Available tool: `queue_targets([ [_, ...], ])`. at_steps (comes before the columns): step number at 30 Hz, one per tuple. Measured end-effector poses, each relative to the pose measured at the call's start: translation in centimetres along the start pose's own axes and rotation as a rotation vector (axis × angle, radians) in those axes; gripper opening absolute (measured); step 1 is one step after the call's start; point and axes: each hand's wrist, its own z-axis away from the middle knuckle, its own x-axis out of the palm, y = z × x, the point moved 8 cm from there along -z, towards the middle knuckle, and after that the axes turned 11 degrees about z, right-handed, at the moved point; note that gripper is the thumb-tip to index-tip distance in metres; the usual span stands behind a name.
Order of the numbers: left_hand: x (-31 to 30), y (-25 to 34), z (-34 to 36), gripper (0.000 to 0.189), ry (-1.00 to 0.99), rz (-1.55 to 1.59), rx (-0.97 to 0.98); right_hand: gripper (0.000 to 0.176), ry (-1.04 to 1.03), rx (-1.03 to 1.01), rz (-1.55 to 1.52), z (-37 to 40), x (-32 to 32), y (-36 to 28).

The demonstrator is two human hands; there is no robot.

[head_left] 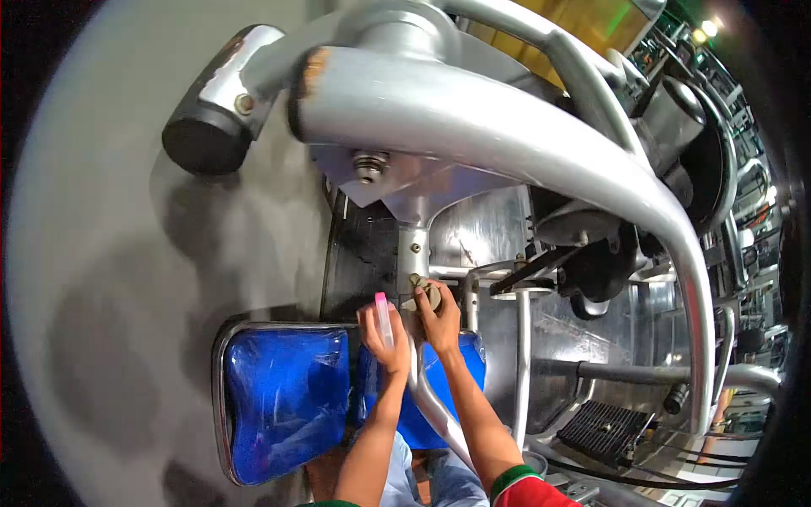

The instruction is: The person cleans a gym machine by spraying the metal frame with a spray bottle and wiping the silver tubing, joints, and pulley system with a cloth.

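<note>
My left hand (384, 336) is closed around a slim, clear, bottle-like item with a pink top (383, 314), held upright. Just right of it, my right hand (439, 317) pinches a small greyish-brown piece (433, 295), possibly a rag; its exact kind is too small to tell. Those fingers are at a silver metal post (414, 253) of a gym machine, low on its front side. A bolt head shows on the post above my hands. Below them, a bent silver tube (439, 414) runs down between my forearms.
A thick curved silver arm (507, 122) of the machine spans overhead, with a black-capped tube end (207, 144) at upper left. Blue padded seats (291, 397) wrapped in clear plastic stand below. A black ridged footplate (604, 429) and further gym machines are at right.
</note>
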Motion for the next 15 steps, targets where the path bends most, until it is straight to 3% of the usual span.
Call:
queue_targets([
  [1,0.3,0.2,-0.6,0.014,-0.034,0.047,-0.055,0.029,-0.042,0.138,-0.135,0.6,0.0,1.1],
  [2,0.8,-0.5,-1.3,0.013,-0.082,0.124,-0.043,0.029,-0.034,0.145,-0.148,1.1,-0.4,1.2],
  [4,2.3,1.3,-3.5,0.011,-0.193,0.085,0.028,0.030,-0.113,0.267,-0.217,2.2,0.0,2.4],
  [6,3.4,3.4,-5.5,0.009,-0.275,0.016,0.122,0.030,-0.073,0.252,-0.257,3.3,0.3,3.4],
  [9,4.6,7.1,-7.6,0.010,-0.307,0.007,0.277,0.030,-0.031,0.419,-0.595,5.2,-0.4,3.3],
  [15,5.8,12.8,-9.6,0.014,-0.352,0.069,0.356,0.031,-0.018,0.346,-0.645,5.1,-2.4,1.7],
])
